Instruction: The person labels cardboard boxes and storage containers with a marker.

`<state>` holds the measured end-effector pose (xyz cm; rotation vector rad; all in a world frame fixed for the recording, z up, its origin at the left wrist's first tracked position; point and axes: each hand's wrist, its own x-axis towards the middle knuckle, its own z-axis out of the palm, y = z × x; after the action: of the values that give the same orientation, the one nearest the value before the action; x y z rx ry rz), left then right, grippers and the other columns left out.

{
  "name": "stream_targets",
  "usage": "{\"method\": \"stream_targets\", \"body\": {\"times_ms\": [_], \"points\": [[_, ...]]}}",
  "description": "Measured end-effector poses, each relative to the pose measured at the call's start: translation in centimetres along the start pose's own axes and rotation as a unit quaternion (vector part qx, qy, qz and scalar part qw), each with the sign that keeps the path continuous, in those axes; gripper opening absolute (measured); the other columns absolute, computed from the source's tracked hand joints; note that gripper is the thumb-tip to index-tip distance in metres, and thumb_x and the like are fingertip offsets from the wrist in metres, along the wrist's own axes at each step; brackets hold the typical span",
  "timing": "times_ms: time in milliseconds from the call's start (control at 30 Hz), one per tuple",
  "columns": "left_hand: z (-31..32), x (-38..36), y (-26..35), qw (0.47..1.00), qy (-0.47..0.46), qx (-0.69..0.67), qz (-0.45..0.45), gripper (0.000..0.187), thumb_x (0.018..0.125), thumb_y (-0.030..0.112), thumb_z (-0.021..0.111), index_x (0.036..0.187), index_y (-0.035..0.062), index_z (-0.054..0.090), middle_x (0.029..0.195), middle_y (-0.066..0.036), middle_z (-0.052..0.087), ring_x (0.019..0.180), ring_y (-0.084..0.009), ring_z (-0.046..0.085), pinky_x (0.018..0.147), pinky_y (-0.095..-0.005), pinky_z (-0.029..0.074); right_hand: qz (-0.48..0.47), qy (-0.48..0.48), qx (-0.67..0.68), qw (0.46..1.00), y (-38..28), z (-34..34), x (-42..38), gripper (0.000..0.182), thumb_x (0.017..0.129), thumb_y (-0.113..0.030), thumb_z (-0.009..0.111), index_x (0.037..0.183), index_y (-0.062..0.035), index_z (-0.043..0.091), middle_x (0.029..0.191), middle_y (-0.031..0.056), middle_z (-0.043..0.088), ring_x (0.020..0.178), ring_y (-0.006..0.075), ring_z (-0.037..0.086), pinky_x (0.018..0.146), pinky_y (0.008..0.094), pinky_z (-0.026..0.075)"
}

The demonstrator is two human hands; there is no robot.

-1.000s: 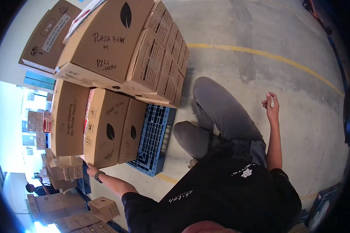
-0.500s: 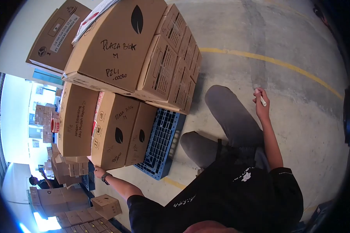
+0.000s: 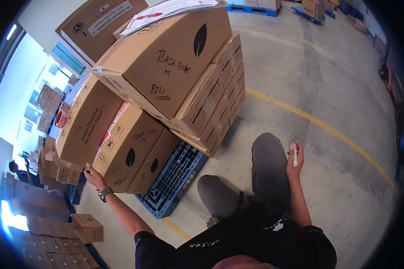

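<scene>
My right hand (image 3: 293, 170), low beside my right knee, has its fingers curled in on a white marker (image 3: 295, 157), pinched upright against the palm. So that's where the marker is: in my grip, above the concrete floor (image 3: 336, 197), touching no carton.

My left hand (image 3: 95, 177) is out at the near corner of the lower carton (image 3: 132, 150), the leaf-printed one handwritten "Plaza Blok M". Fingertips at the edge, right where it meets the "Jangan Dibanting" carton (image 3: 78, 127); contact looks likely, but the angle is poor and I can't tell whether those fingers are spread or pressed together. Dark watch (image 3: 105, 193) on that wrist.

Higher in the stack: large upper carton (image 3: 166, 74), same leaf, same "Plaza Blok M" in black pen. Papers (image 3: 175, 11) lie on top of it, smaller printed cartons (image 3: 202, 105) sit alongside. Blue pallet (image 3: 175, 168) shows between the stack and my knees. Red tape roll (image 3: 62, 118) by the "Jangan Dibanting" carton. Another person (image 3: 24, 175) at far left, among more boxes.
</scene>
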<state>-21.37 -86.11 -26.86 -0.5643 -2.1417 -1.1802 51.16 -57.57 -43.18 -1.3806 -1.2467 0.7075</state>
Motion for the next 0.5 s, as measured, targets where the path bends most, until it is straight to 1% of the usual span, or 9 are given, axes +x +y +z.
{"method": "stream_targets", "body": {"times_ms": [67, 133, 200, 233, 267, 333, 400, 433, 500], "points": [[-0.2, -1.8, 11.8, 0.986, 0.030, -0.157, 0.044, 0.041, 0.104, 0.033, 0.049, 0.102, -0.0069, 0.061, 0.106, -0.017, 0.067, 0.096, -0.0226, 0.061, 0.092, -0.0397, 0.049, -0.011, -0.005, -0.021, 1.000, -0.7, 0.7, 0.9, 0.036, 0.102, -0.026, 0.055, 0.126, 0.0008, 0.057, 0.111, 0.0167, 0.065, 0.101, 0.0243, 0.063, 0.090, 0.0354, 0.049], [-1.8, -2.4, 20.0, 0.948, 0.027, -0.302, 0.100, 0.038, 0.106, 0.028, 0.044, 0.111, -0.0075, 0.057, 0.111, -0.020, 0.065, 0.098, -0.0266, 0.063, 0.095, -0.0417, 0.050, -0.014, -0.016, -0.042, 0.999, -1.3, 1.2, 1.8, 0.037, 0.101, -0.024, 0.056, 0.127, 0.0014, 0.056, 0.114, 0.0195, 0.064, 0.103, 0.0285, 0.063, 0.094, 0.0386, 0.047], [-5.4, -2.0, 26.0, 0.862, 0.049, -0.433, 0.260, 0.045, 0.106, 0.035, 0.036, 0.115, -0.0052, 0.053, 0.115, -0.024, 0.062, 0.101, -0.0317, 0.064, 0.093, -0.0436, 0.052, -0.060, -0.014, -0.060, 0.996, -3.5, 2.0, 2.3, 0.037, 0.100, -0.024, 0.057, 0.128, 0.0015, 0.056, 0.114, 0.0193, 0.064, 0.104, 0.0282, 0.063, 0.095, 0.0381, 0.047], [-8.0, -1.6, 28.0, 0.820, 0.051, -0.455, 0.344, 0.056, 0.104, 0.043, 0.027, 0.113, -0.0051, 0.054, 0.118, -0.028, 0.061, 0.100, -0.0365, 0.064, 0.088, -0.0471, 0.055, -0.095, -0.009, -0.070, 0.993, -4.2, 2.1, 2.6, 0.037, 0.100, -0.023, 0.057, 0.128, 0.0016, 0.056, 0.115, 0.0192, 0.064, 0.104, 0.0280, 0.063, 0.095, 0.0377, 0.047], [-10.1, -2.1, 30.3, 0.767, 0.060, -0.494, 0.406, 0.055, 0.104, 0.043, 0.028, 0.112, -0.0050, 0.054, 0.117, -0.027, 0.060, 0.100, -0.0360, 0.064, 0.088, -0.0469, 0.055, -0.052, -0.012, -0.041, 0.998, -3.5, 2.3, 3.0, 0.036, 0.100, -0.021, 0.057, 0.128, 0.0013, 0.056, 0.115, 0.0180, 0.064, 0.106, 0.0262, 0.063, 0.095, 0.0363, 0.047], [-13.7, -3.7, 34.3, 0.656, 0.071, -0.572, 0.486, 0.053, 0.103, 0.041, 0.029, 0.112, -0.0046, 0.054, 0.116, -0.026, 0.060, 0.100, -0.0350, 0.064, 0.088, -0.0463, 0.054, -0.045, -0.006, -0.034, 0.998, -3.9, 2.6, 3.3, 0.036, 0.100, -0.021, 0.057, 0.129, 0.0015, 0.056, 0.115, 0.0177, 0.064, 0.107, 0.0255, 0.062, 0.095, 0.0361, 0.047], [-14.8, -5.9, 38.0, 0.587, 0.077, -0.623, 0.512, 0.051, 0.103, 0.040, 0.031, 0.111, -0.0043, 0.054, 0.115, -0.025, 0.060, 0.100, -0.0339, 0.063, 0.089, -0.0458, 0.054, -0.040, 0.010, -0.023, 0.999, -4.6, 3.2, 3.3, 0.038, 0.100, -0.020, 0.057, 0.131, 0.0019, 0.054, 0.116, 0.0175, 0.064, 0.109, 0.0244, 0.062, 0.096, 0.0361, 0.047], [-14.8, -7.0, 39.6, 0.571, 0.078, -0.639, 0.510, 0.050, 0.103, 0.040, 0.032, 0.111, -0.0041, 0.054, 0.114, -0.024, 0.060, 0.100, -0.0334, 0.063, 0.089, -0.0455, 0.053, -0.035, 0.008, -0.030, 0.999, -5.4, 3.6, 3.2, 0.038, 0.100, -0.020, 0.057, 0.131, 0.0019, 0.054, 0.116, 0.0175, 0.064, 0.109, 0.0244, 0.062, 0.096, 0.0361, 0.047], [-13.8, -8.5, 42.4, 0.547, 0.063, -0.672, 0.495, 0.048, 0.102, 0.038, 0.034, 0.110, -0.0038, 0.054, 0.113, -0.023, 0.060, 0.100, -0.0323, 0.063, 0.089, -0.0450, 0.053, -0.041, 0.020, 0.028, 0.999, -6.6, 4.4, 2.6, 0.039, 0.100, -0.020, 0.057, 0.132, 0.0023, 0.053, 0.117, 0.0181, 0.064, 0.109, 0.0248, 0.061, 0.096, 0.0363, 0.046]]}}
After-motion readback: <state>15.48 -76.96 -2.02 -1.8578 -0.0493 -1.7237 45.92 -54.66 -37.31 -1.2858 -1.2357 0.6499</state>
